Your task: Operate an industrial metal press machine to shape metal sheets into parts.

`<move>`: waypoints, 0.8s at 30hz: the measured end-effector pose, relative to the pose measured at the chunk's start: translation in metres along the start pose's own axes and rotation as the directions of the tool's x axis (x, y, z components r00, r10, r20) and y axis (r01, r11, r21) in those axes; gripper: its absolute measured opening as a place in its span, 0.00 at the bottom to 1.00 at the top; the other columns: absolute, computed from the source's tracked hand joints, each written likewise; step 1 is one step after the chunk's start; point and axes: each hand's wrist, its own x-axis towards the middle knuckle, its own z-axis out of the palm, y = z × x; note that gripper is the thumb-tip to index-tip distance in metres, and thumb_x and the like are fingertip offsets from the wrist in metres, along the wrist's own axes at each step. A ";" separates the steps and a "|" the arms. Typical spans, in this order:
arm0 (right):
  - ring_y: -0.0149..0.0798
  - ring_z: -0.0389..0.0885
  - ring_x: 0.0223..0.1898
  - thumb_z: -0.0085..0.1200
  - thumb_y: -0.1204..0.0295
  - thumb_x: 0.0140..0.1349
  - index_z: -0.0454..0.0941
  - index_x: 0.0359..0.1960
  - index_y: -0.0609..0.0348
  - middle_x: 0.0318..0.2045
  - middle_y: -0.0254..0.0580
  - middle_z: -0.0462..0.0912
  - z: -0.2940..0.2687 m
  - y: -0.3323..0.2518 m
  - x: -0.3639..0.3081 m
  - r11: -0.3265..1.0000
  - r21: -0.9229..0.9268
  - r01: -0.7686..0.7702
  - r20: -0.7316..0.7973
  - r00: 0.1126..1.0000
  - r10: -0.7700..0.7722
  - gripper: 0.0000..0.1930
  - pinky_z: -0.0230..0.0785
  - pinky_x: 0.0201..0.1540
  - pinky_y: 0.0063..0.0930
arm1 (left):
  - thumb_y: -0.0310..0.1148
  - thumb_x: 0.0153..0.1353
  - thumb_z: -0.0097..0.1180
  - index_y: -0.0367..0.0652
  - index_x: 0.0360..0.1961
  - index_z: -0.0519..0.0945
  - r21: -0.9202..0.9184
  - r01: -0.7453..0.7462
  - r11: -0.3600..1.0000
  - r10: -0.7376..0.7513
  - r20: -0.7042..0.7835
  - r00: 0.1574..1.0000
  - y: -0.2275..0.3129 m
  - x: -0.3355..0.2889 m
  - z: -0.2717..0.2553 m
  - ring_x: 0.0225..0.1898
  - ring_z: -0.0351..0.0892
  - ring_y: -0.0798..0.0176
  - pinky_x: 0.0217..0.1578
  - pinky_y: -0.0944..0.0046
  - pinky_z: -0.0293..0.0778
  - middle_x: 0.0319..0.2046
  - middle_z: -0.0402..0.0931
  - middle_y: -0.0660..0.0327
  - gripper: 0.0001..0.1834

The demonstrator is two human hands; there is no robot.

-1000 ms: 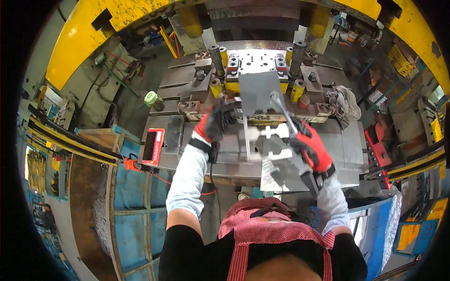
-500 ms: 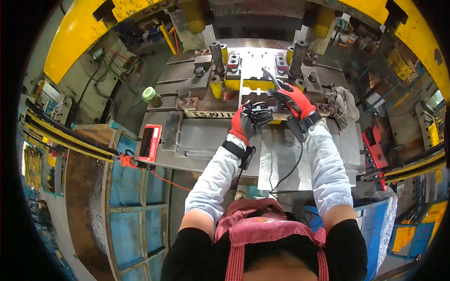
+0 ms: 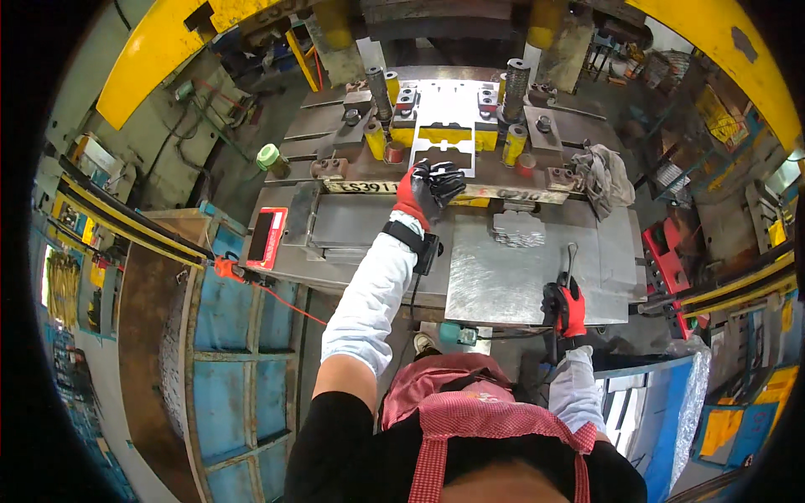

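Note:
My left hand (image 3: 431, 189), in a red and black glove, is at the near end of a bright metal strip (image 3: 469, 138) with cut-out openings. Its fingers curl over the strip's near left corner, which they partly cover. Low on the right, my right hand (image 3: 566, 308), gloved alike, is closed round a slim tool with a looped metal end (image 3: 572, 253). The tool points away from me over the front of a flat metal sheet (image 3: 490, 281). Beyond it, a small pile of shaped metal pieces (image 3: 518, 228) rests on that sheet.
Upright guide posts (image 3: 514, 90) and yellow cylinders (image 3: 515, 144) flank the strip on the press bed. A grey rag (image 3: 607, 180) hangs at the right. A green-capped bottle (image 3: 270, 159) and a red-framed box (image 3: 267, 238) are on the left. Yellow press framing (image 3: 151, 63) arches overhead.
My right hand has drawn back from the die to the front of the metal sheet, carrying the tool. The pile of pieces is now uncovered. My left hand has shifted slightly onto the strip's end.

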 end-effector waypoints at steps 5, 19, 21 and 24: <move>0.30 0.64 0.16 0.46 0.66 0.60 0.64 0.50 0.44 0.22 0.38 0.69 -0.013 -0.002 0.006 0.983 0.172 -0.068 0.038 0.997 0.063 0.16 0.58 0.18 0.28 | 0.45 0.63 0.33 0.34 0.42 0.73 0.106 -0.079 0.991 0.091 -0.107 0.990 0.000 0.001 0.002 0.36 0.78 0.53 0.42 0.54 0.74 0.36 0.77 0.51 0.24; 0.36 0.70 0.18 0.49 0.66 0.59 0.65 0.51 0.46 0.27 0.43 0.75 -0.025 -0.004 0.005 0.994 0.088 -0.060 -0.023 0.998 0.062 0.18 0.68 0.20 0.35 | 0.44 0.62 0.31 0.31 0.39 0.72 0.058 -0.047 0.997 0.055 -0.151 0.987 0.002 0.000 0.013 0.32 0.78 0.50 0.39 0.52 0.74 0.31 0.77 0.49 0.25; 0.33 0.70 0.17 0.48 0.69 0.58 0.62 0.55 0.49 0.26 0.42 0.75 -0.022 -0.006 0.005 0.993 0.096 -0.062 -0.030 0.997 0.066 0.21 0.70 0.20 0.34 | 0.44 0.62 0.31 0.31 0.38 0.73 0.065 -0.056 0.996 0.068 -0.199 0.978 0.000 0.000 0.015 0.32 0.78 0.50 0.39 0.51 0.74 0.31 0.77 0.49 0.25; 0.33 0.68 0.16 0.48 0.69 0.58 0.62 0.55 0.49 0.26 0.42 0.75 -0.016 -0.009 0.002 0.996 0.071 -0.048 -0.051 0.997 0.051 0.22 0.70 0.20 0.33 | 0.43 0.63 0.31 0.32 0.39 0.73 0.086 -0.030 0.996 0.045 -0.184 0.982 0.002 0.000 0.011 0.33 0.78 0.50 0.40 0.51 0.74 0.32 0.77 0.48 0.24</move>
